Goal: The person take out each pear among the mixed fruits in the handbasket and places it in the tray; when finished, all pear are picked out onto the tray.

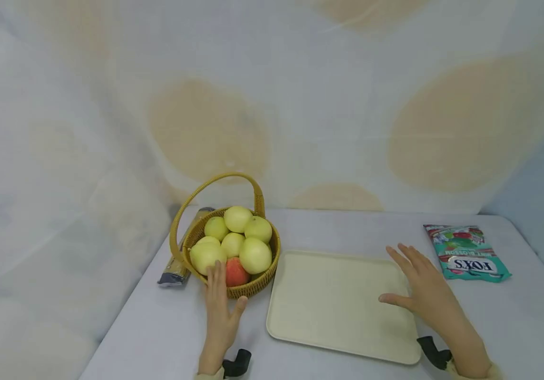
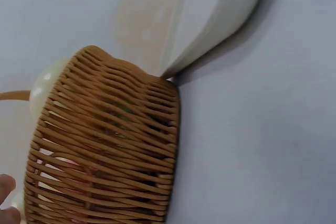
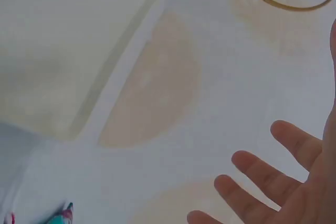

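A woven basket [image 1: 251, 289] with a tall handle holds several yellow-green fruits [image 1: 255, 255] and one red fruit [image 1: 236, 272]. My left hand [image 1: 219, 315] is at the basket's front rim, fingers straight and pointing toward the fruit; whether they touch it I cannot tell. In the left wrist view the basket's wicker side [image 2: 105, 145] fills the left half, with two fingertips at the edge. My right hand [image 1: 426, 293] hovers over the right end of a cream tray [image 1: 334, 301], fingers spread, holding nothing. Spread fingers [image 3: 268, 177] also show in the right wrist view.
A teal Fox's candy bag [image 1: 469, 253] lies right of the tray on the white table [image 1: 234, 348]. Behind the basket's left side lies a long brown-gold packet [image 1: 175, 273], partly hidden. A patterned cloth wall [image 1: 329, 105] stands along the table's back.
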Tool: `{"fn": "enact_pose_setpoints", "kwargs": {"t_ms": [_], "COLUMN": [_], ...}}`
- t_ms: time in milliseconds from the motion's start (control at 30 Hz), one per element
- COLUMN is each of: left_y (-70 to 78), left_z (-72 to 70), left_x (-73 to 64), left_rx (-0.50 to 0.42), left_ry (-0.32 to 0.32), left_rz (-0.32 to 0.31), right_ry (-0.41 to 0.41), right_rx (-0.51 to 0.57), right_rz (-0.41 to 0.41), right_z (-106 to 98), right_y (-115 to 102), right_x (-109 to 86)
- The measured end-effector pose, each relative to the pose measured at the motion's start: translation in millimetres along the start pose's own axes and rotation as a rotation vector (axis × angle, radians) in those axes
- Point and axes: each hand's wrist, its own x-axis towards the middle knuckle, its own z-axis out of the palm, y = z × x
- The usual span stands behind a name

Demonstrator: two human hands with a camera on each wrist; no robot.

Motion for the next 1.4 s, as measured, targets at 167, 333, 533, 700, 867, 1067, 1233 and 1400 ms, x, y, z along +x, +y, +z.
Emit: {"fn": "enact_pose_setpoints", "kwargs": {"t_ms": [167, 333, 533, 700, 867, 1067, 1233, 1400], "left_y": [-4.4, -4.3, -5.3, -8.1, -10.2, -12.1, -9.3, -6.5], "left_z": [1.0, 6.0, 12.8, 13.0, 13.2, 13.0, 15.3, 13.5], "left_x": [-2.9, -3.3, -6.6, -8.5, -8.4, -10.1, -11.6, -9.9], "left_rx": [-0.014, 0.013, 0.080, 0.153, 0.184, 0.209, 0.214, 0.228], "left_ry": [-0.030, -0.036, -0.016, 0.021, 0.039, 0.049, 0.030, 0.003], "left_rz": [-0.047, -0.048, -0.039, -0.024, -0.002, 0.007, -0.016, -0.036], "right_ry": [0.016, 0.020, 0.063, 0.050, -0.004, -0.053, -0.087, -0.053], "right_rx": [0.051, 0.082, 0.138, 0.222, 0.304, 0.446, 0.538, 0.570], "right_rz": [-0.049, -0.113, -0.241, -0.321, -0.312, -0.314, -0.276, -0.253], "right_z": [18, 35, 55, 72, 80, 99, 118, 130], "right_y": [-19, -34, -55, -79, -103, -127, -139, -150], "right_x": [6.8, 20.0, 39.6, 52.7, 71.9, 103.7, 116.1, 115.1]}}
